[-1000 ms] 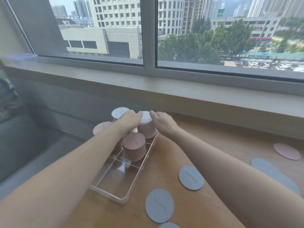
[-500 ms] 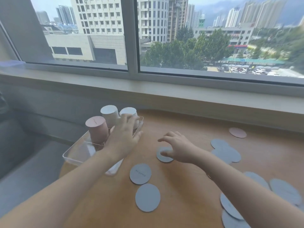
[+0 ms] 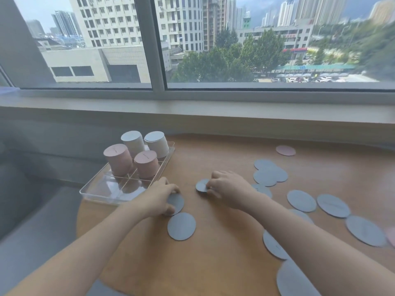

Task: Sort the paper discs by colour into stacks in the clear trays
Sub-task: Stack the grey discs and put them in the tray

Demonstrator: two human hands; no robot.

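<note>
A clear divided tray point(image 3: 100, 194) stands at the table's left edge. It holds two pink disc stacks point(image 3: 118, 160) point(image 3: 147, 164) and behind them two pale blue-topped stacks point(image 3: 133, 143) point(image 3: 156, 146). My left hand point(image 3: 159, 197) lies just right of the tray, fingers curled round the edge of a blue disc point(image 3: 177, 202). My right hand point(image 3: 228, 186) pinches another blue disc point(image 3: 201, 185) flat on the table. A third blue disc point(image 3: 181, 226) lies free below the left hand.
Several blue discs point(image 3: 270, 175) lie scattered across the wooden table point(image 3: 213, 263) to the right, with a pink disc point(image 3: 285, 150) near the back. A window sill point(image 3: 213, 113) runs behind the table. The floor drops away at the left.
My left hand left the tray's stacks and came down onto a blue disc. My right hand closed its fingers on the disc it was reaching over. The view shifted right.
</note>
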